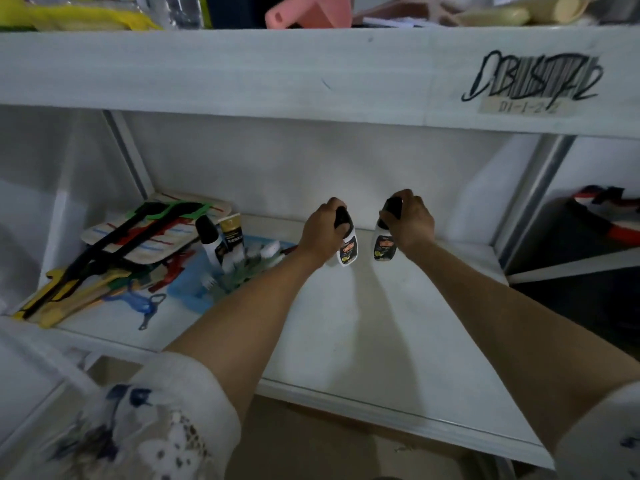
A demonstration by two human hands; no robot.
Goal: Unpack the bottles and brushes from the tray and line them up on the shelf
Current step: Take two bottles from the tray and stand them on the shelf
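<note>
Bottles: we hold two small white plastic bottles with rounded black caps and dark printed labels, the left bottle (347,249) and the right bottle (385,247), side by side but apart, at the centre of the shelf (346,341).
Left hand (320,233): our fingers curl over the black cap of the left bottle, which tilts slightly.
Right hand (410,221): our fingers curl round the cap of the right bottle, which stands nearly upright.
Contact with shelf: we cannot tell whether the bottle bases rest on the board or hang just above it.
Tray (194,294): a shallow blue plastic tray sits at about nine o'clock from the hands, well apart from them.
Left in tray: a third bottle (211,242) of the same shape, a gold-topped box (231,232), and white-bristled brushes (266,252), partly blurred.
Step in hand: we judge this to be setting down the first pair to begin the line.
Next move: it calls for seating both bottles flat, letting go of the caps, then reaching to nine o'clock for the remaining bottle and brushes.
Surface: the shelf is smooth, white and flat.
Other items: a pile of coloured flat tools (104,271) lies beyond the tray at nine o'clock.
</note>
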